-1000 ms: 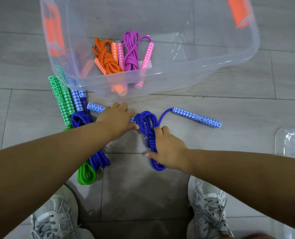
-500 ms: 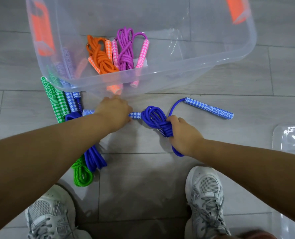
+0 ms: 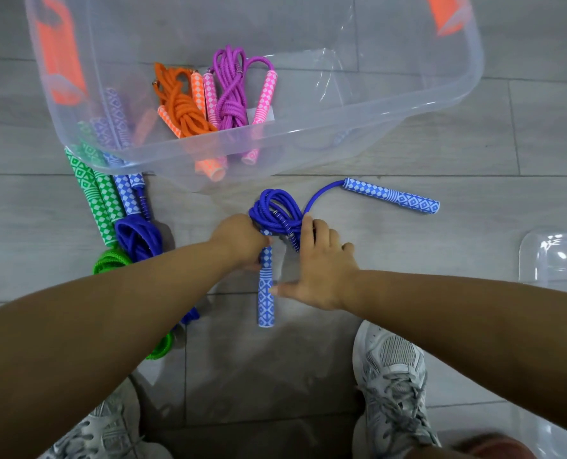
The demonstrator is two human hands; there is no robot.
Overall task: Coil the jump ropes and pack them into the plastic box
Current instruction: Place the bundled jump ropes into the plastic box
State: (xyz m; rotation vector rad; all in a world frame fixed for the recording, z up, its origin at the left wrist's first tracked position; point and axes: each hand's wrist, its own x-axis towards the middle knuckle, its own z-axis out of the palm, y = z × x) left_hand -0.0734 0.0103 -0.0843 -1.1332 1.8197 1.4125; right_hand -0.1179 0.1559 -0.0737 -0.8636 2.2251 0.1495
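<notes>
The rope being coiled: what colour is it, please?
Dark blue rope; head view shows it best.

Readable text: none anywhere in view.
Plastic box (image 3: 374,114): a small white patch (image 3: 262,114) lies on its bottom behind a pink handle; it may be a label, but it is too small and blurred to read.
Blue jump rope (image 3: 391,196): its handles bear only a printed diamond-and-stripe pattern, not letters or numbers.
</notes>
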